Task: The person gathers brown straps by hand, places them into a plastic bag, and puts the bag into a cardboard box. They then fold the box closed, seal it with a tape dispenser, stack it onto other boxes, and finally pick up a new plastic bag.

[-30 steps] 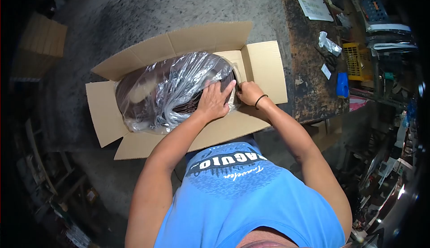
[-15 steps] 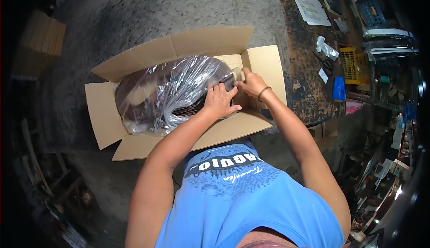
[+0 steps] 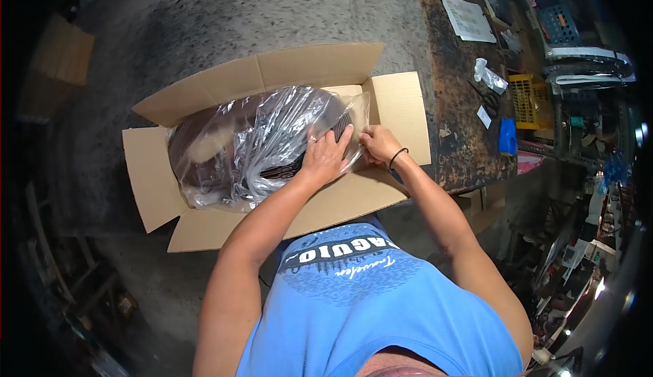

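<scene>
An open cardboard box holds a bulky dark brown item wrapped in a clear plastic bag. At the item's right end a ribbed dark part shows. My left hand lies on that end with its fingers stretched out, pressing on the plastic and ribs. Just right of it, my right hand has its fingers closed on the edge of the bag, which it pulls up and taut inside the box. The item's underside is hidden.
The box stands on a worn grey table. To the right lie a paper sheet, scissors, a clear plastic packet, a blue object and a yellow basket. Stacked cardboard is at the left.
My right hand has moved down slightly, drawing the bag's edge out into a stretched sheet. My left hand has shifted a little left, its fingers now flatter on the ribbed end.
</scene>
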The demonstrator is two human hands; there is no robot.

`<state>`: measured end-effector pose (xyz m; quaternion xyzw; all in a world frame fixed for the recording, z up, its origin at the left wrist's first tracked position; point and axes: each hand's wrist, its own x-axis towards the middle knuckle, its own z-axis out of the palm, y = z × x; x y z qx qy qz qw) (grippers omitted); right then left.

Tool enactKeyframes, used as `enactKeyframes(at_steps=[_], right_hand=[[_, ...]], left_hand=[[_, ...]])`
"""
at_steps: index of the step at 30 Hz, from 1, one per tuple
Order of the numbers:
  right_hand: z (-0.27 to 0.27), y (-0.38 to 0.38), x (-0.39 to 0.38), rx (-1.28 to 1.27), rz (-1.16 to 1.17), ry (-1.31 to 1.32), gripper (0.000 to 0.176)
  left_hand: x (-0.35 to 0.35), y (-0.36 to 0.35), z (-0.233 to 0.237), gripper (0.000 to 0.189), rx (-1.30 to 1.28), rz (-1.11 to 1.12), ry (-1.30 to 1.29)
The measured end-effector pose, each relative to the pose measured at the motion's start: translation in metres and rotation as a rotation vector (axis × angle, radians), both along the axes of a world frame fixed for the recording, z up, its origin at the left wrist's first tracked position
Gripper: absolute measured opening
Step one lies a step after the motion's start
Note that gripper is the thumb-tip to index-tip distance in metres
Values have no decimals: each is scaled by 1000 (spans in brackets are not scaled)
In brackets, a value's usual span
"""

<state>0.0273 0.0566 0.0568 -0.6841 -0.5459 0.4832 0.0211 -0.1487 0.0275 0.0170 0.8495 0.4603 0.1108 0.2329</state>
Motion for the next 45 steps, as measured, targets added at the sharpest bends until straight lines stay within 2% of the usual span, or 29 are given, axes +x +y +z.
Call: enactKeyframes(at_steps=[1,3,5,13,17,21,23,25,26,27,28,29,30,31,33,34,35,37,38,39,41,42,43,45], right_hand=[[1,-1,4,-1,-3,-3,30],[8,-7,13,232,191,-340,28],[8,-9,25,224,225,-390,29],[28,-6,41,306,240,-282,28],[19,-7,50,351,236,-204,28],[21,-6,54,378,244,-235,26],[20,-5,56,360,284,-242,25],[26,-5,55,447,203,-243,22],[33,-4,54,548,152,-130,19],[47,-1,50,540,92,-32,17],[58,0,46,508,86,78,16],[66,2,42,480,74,184,15],[71,5,37,462,174,250,12],[63,6,33,459,173,264,12],[38,9,24,502,455,312,10],[30,12,19,372,593,227,17],[24,14,12,369,604,238,17],[16,12,-6,130,743,242,25],[14,9,-12,146,844,253,29],[14,7,-18,147,853,252,29],[11,4,-26,78,1148,171,27],[4,3,-28,35,1162,157,26],[-1,5,-25,51,1107,332,23],[12,11,-16,-86,866,548,9]], left_hand=[[0,1,4,74,-39,-17,34],[3,-2,6,76,-86,-39,66],[7,-3,5,76,15,-47,105],[34,-3,9,76,50,-47,137],[48,-5,17,75,73,-39,170],[57,-3,1,73,126,-45,180],[58,-2,1,71,196,-42,195],[50,1,16,67,128,-28,200],[40,3,23,64,81,-101,103],[30,3,33,61,29,-168,3],[14,5,49,47,38,-179,-175],[-6,6,68,40,-8,-99,-213],[-28,5,81,34,-53,-25,-255],[-53,3,86,29,-5,143,-224],[-94,-8,89,47,-90,453,139],[-97,-13,87,51,-197,477,256],[-97,-16,84,55,-300,507,370],[-91,-18,73,49,-393,359,346],[-95,-22,49,37,-295,274,226],[-93,-16,51,37,-293,283,224],[-85,4,71,24,-528,377,-181],[-85,13,87,23,-584,462,-468],[-86,20,105,22,-633,548,-760],[-89,26,128,13,-614,561,-1240]])
